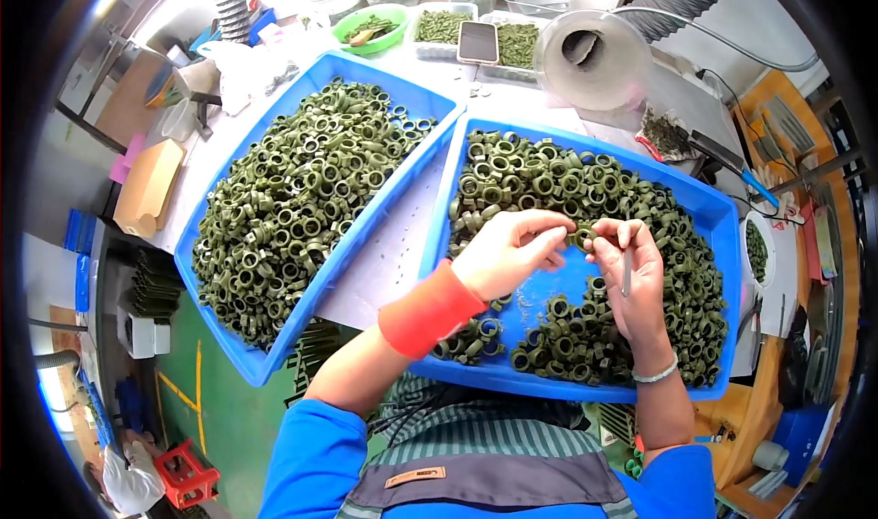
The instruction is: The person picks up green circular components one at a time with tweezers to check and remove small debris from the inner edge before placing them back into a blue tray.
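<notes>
Over the right-hand blue tray (728, 279), my right hand (634, 265) holds a small green ring (583, 234) between thumb and fingertips. A thin metal tool (627, 272) is also held in that hand, lying across the fingers. My left hand (514, 248), with a red wristband, has its thumb and fingertips close together at the ring's left side; whether they pinch it is not clear. Beneath both hands, many similar green rings (569, 334) lie heaped around a patch of bare blue tray bottom.
Another blue tray (370, 234) heaped with green rings stands at left. Behind are a phone (478, 42), plastic tubs of green pieces (439, 28), a green bowl (391, 15) and a funnel-shaped extraction hood (617, 73). A cardboard box (147, 190) sits on the left edge.
</notes>
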A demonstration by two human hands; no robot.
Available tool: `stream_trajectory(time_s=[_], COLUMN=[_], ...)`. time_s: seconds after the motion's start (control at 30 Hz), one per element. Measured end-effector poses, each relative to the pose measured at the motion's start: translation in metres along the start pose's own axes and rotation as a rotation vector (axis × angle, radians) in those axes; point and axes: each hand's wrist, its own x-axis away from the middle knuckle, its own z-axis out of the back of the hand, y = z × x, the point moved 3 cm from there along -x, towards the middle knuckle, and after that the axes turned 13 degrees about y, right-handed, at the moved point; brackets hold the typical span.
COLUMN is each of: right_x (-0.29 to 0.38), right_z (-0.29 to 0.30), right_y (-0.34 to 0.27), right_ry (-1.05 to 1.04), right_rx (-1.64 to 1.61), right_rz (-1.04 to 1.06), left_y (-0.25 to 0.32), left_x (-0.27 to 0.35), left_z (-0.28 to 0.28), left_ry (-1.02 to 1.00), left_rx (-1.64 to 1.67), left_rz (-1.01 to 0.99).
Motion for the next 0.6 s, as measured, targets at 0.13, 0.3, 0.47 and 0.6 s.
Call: stream_trajectory(time_s=[0.13,0.3,0.47,0.6], right_x=[-0.002,-0.001,-0.002,-0.002], right_z=[0.006,0.014,0.001,0.003], right_y=[0.001,0.006,0.007,0.014], right_ry=[0.031,0.031,0.029,0.008], right_rx=[-0.129,-0.165,-0.166,0.111], right_rz=[-0.108,-0.134,-0.125,0.115], left_y=[-0.013,-0.025,-0.023,-0.022], left_x=[0.003,0.002,0.004,0.003], left_z=[-0.012,-0.024,-0.011,-0.012], left_ry=[0.044,0.012,0.153,0.133], left_rx=[0.16,0.414,0.356,0.348], left_rz=[0.095,0.191,0.165,0.138])
